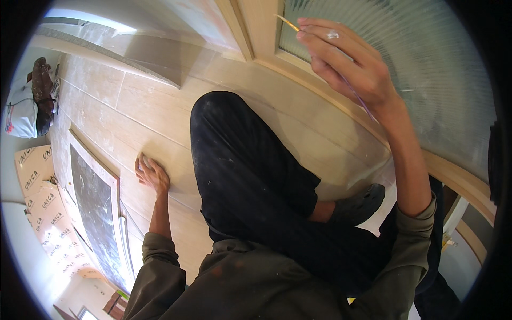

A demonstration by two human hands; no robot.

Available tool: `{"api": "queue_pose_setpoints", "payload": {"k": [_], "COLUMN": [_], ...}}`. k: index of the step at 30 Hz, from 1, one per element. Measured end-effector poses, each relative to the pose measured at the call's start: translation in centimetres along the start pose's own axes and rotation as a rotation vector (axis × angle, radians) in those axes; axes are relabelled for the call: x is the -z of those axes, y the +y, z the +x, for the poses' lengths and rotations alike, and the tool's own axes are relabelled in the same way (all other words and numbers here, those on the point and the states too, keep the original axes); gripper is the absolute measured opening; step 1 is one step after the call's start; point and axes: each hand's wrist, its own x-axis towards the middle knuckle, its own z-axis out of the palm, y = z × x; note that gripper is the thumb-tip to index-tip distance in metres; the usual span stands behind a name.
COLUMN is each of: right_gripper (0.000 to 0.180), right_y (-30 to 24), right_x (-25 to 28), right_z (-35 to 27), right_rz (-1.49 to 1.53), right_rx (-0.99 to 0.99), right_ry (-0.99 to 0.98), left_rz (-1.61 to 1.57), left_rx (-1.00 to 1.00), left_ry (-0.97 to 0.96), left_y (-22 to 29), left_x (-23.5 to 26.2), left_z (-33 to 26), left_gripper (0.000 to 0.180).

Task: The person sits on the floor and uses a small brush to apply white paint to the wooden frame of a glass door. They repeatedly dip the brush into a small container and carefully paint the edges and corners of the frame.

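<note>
A thin paintbrush (288, 23) with a fine pale tip and a slim purple handle is pinched in the fingers of my right hand (346, 61). A white smear marks one of its fingers. The brush tip points up and left, in front of a light wooden frame (261, 28) around a ribbed glass panel (426, 69); I cannot tell whether it touches. My left hand (152, 173) is empty, its fingers apart and slightly bent, and it appears to rest on the tiled floor (144, 114) beside my raised knee.
A dark, dusty panel with a pale frame (118, 186) lies left of my left hand. Printed cardboard (45, 205) lines the far left, below a white bag (22, 118) and a brown item (41, 85). A long grey-edged board (106, 57) stands at upper left.
</note>
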Motion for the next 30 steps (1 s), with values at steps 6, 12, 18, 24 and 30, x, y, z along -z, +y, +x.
{"api": "queue_pose_setpoints", "payload": {"k": [6, 12, 18, 24, 30], "right_gripper": [0.029, 0.032, 0.029, 0.029, 0.033], "right_y": [-0.1, -0.7, -3.0, -7.0, -12.6], "right_x": [0.0, 0.3, 4.0, 9.9, 18.6], "right_z": [1.1, 1.2, 3.6, 6.3, 6.6], "right_rz": [-0.029, 0.007, 0.015, -0.026, -0.213], "right_rx": [0.037, 0.030, 0.075, 0.204, 0.146], "right_ry": [0.134, 0.166, 0.098, -0.152, -0.316], "left_rz": [-0.007, -0.025, -0.058, -0.154, -0.750], "left_rx": [0.007, 0.018, 0.001, -0.080, -0.267], "left_ry": [-0.016, -0.006, 0.007, 0.071, 0.056], "left_y": [0.6, 0.9, 0.8, 1.0, 5.6], "left_x": [0.5, 0.7, 1.3, 1.7, 1.3], "left_z": [-0.2, -0.4, -0.3, -0.7, -1.3], "left_gripper": [0.044, 0.044, 0.045, 0.042, 0.031]}}
